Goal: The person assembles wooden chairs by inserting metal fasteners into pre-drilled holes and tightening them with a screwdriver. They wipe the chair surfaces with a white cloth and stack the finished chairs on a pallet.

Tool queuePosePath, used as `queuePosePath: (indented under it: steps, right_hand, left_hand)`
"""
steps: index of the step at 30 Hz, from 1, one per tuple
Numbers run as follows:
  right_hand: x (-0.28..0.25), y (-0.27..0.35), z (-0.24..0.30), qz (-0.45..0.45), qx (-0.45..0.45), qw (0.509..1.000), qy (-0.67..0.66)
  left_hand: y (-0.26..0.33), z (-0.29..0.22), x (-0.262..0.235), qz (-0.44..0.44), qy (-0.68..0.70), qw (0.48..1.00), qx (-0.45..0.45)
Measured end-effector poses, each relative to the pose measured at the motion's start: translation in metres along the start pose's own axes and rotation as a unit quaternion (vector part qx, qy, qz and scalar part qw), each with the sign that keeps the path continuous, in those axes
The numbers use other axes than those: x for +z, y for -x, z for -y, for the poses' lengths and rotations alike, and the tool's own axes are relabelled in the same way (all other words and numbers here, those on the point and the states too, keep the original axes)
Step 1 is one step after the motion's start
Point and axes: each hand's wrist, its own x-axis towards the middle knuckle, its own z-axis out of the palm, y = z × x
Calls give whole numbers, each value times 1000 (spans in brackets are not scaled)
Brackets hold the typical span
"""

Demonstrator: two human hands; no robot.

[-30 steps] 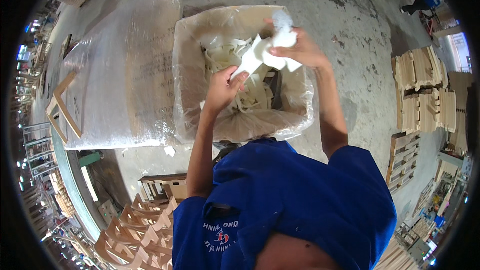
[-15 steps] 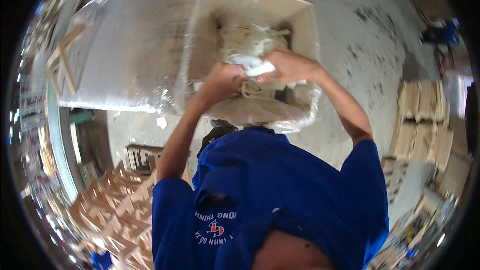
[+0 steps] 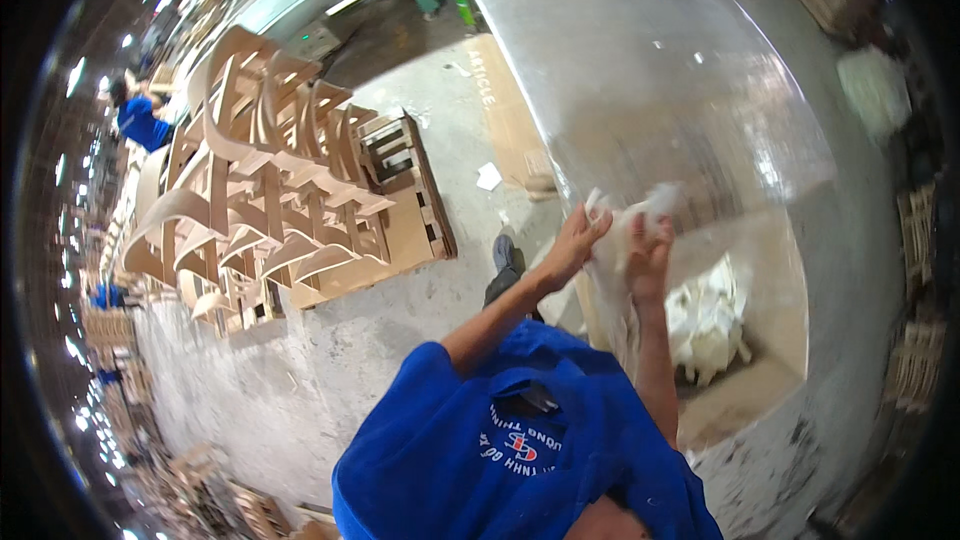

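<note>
Hands met over a white crumpled sheet of packing material (image 3: pixel 628 230), raised above the open cardboard box (image 3: pixel 745 400). The left hand (image 3: pixel 578 240) had its grip closed on the sheet's left edge, fingers spread along it; the right hand (image 3: pixel 650 258) clutched the sheet's right side. More white packing lay inside the box, to the right. Far behind stood a large plastic-wrapped desk (image 3: pixel 660 70). Bent plywood chair frames (image 3: pixel 270 190) were stacked to the left.
</note>
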Motion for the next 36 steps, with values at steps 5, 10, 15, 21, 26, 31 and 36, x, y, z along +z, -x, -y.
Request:
queuePosePath:
  steps: [5, 10, 15, 21, 26, 31, 36]
  right_hand:
    - [185, -56, -1, 92, -290, 903, 303]
    - [344, -110, -1, 217, -239, 893, 314]
    - [469, -161, 5, 467, -28, 868, 167]
    - [597, -218, 20, 523, -81, 831, 171]
    - [714, -310, 23, 569, -116, 803, 137]
    - [860, -443, 32, 539, -80, 838, 33]
    - [1011, -509, 58, 539, -92, 836, 47]
  left_hand:
    - [-30, -90, -125, -108, 104, 989, 21]
    - [-55, -163, -266, -293, 113, 943, 109]
    - [-73, -260, -355, -419, 80, 860, 279]
    - [-111, -332, -435, -526, 11, 767, 366]
    - [-114, -378, -495, -632, -103, 694, 330]
    - [-72, -451, -505, -727, -439, 452, 271]
    - [-18, -559, -474, -775, -548, 236, 207]
